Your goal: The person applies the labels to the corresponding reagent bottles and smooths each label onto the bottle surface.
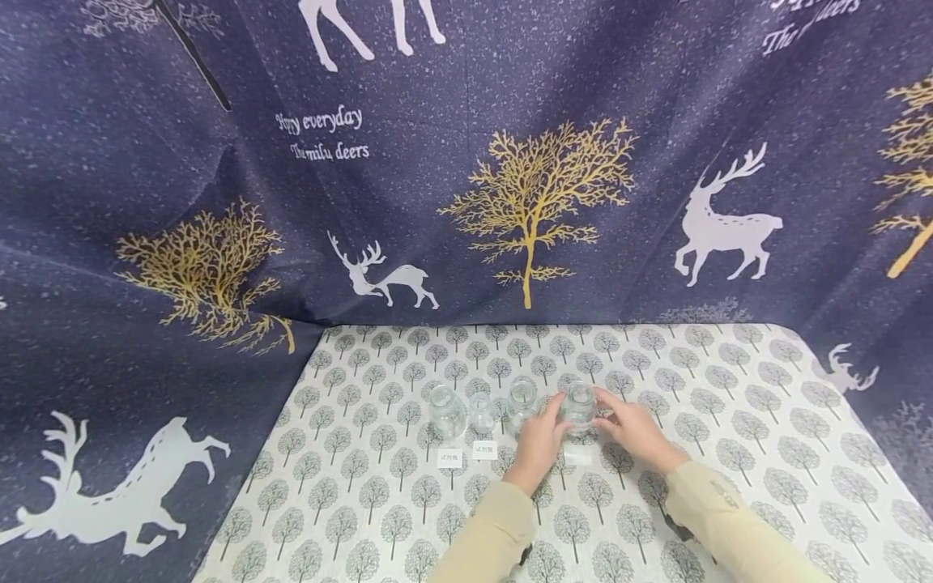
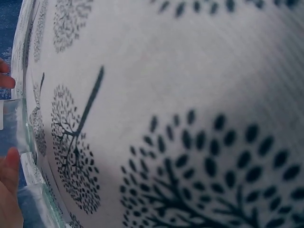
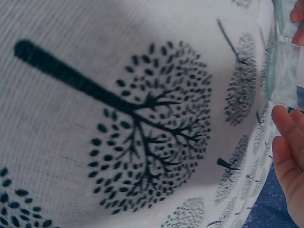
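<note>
At the right end of a row of clear glass bottles, a wide-mouthed glass bottle [image 1: 581, 405] stands upright between my two hands. My left hand [image 1: 538, 441] has its index finger and thumb at the bottle's left side. On the opposite side, my right hand [image 1: 632, 427] has spread fingertips right at the glass. In the right wrist view, the extended fingers [image 3: 285, 121] lie beside the bottle wall [image 3: 284, 76]. Only part of the left thumb [image 2: 9, 168] shows at the edge of the left wrist view, below the bottle [image 2: 14, 126].
Left of my hands stand another wide glass bottle [image 1: 521, 401], a smaller bottle [image 1: 482, 413] and a large one [image 1: 446, 411]. Small white printed cards [image 1: 449, 458] lie in front of the row. A tree-print cloth [image 1: 350, 502] covers the table; a dark blue deer-print curtain [image 1: 408, 210] hangs behind.
</note>
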Demonstrator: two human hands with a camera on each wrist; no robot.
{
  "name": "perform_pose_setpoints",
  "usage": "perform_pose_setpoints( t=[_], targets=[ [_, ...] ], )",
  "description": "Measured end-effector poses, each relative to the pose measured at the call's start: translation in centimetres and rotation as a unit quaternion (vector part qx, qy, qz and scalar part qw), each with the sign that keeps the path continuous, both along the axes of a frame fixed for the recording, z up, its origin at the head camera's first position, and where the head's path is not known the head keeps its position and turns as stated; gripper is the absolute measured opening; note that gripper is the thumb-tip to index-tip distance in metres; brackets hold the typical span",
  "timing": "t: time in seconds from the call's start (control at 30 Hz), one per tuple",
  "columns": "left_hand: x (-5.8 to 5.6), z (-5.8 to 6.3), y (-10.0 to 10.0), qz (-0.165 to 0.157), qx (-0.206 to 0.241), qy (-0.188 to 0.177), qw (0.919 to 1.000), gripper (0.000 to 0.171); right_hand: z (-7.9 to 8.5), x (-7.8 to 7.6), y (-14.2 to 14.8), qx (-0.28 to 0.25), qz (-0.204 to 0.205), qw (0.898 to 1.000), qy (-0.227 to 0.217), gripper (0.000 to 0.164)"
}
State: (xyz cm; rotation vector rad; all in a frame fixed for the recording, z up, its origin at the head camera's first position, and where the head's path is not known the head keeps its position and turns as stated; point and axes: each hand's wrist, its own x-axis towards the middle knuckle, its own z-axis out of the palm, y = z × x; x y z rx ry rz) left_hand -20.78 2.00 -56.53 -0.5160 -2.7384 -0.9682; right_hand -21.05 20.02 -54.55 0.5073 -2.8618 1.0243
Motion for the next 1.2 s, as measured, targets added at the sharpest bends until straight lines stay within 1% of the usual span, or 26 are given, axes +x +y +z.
perform_pose_setpoints(
  t=[0.1, 0.23, 0.3, 0.4, 0.5, 0.63, 0.7, 0.77, 0.9, 1.0, 1.13, 1.2],
  targets=[
    [0.0, -0.1, 0.0, -0.006, -0.004, 0.003, 1.0000, 0.053, -0.2, -0.1, 0.0, 0.004, 0.007, 1.000, 0.014, 0.060],
    [0.0, -0.1, -0.1, -0.012, -0.020, 0.010, 0.9997, 0.057, -0.5, -0.1, -0.1, 0.026, 0.009, 0.999, 0.031, 0.065],
    [0.0, -0.1, 0.0, -0.013, -0.032, 0.011, 0.9994, 0.061, -0.5, -0.1, -0.1, 0.033, 0.011, 0.999, 0.032, 0.068],
    [0.1, 0.0, 0.1, -0.015, -0.034, 0.006, 0.9993, 0.067, -0.4, -0.1, -0.2, 0.038, 0.009, 0.999, 0.031, 0.072],
    [0.2, 0.1, 0.3, -0.007, -0.040, 0.020, 0.9990, 0.069, -0.3, -0.1, -0.4, 0.042, 0.006, 0.998, 0.040, 0.074],
    [0.2, 0.2, 0.6, 0.016, -0.066, 0.062, 0.9957, 0.066, -0.4, -0.2, -0.7, 0.062, 0.006, 0.997, 0.052, 0.074],
    [0.2, 0.1, 0.6, 0.020, -0.071, 0.068, 0.9950, 0.064, -0.6, -0.3, -0.8, 0.071, 0.005, 0.996, 0.054, 0.074],
    [0.1, 0.1, 0.6, 0.021, -0.073, 0.063, 0.9951, 0.063, -0.7, -0.4, -0.7, 0.072, 0.008, 0.996, 0.057, 0.074],
    [0.0, 0.1, 0.6, 0.015, -0.065, 0.020, 0.9975, 0.063, -0.6, -0.4, -0.5, 0.051, 0.017, 0.997, 0.055, 0.072],
    [0.1, 0.1, 0.5, 0.008, -0.046, -0.022, 0.9986, 0.062, -0.5, -0.3, -0.1, 0.025, 0.027, 0.999, 0.024, 0.069],
    [0.2, 0.2, 0.2, -0.002, -0.021, -0.048, 0.9986, 0.060, -0.3, -0.3, 0.4, 0.012, 0.030, 0.999, -0.010, 0.064],
    [0.2, 0.2, 0.1, -0.006, -0.012, -0.047, 0.9988, 0.059, -0.2, -0.3, 0.7, 0.018, 0.034, 0.999, -0.010, 0.061]
  ],
)
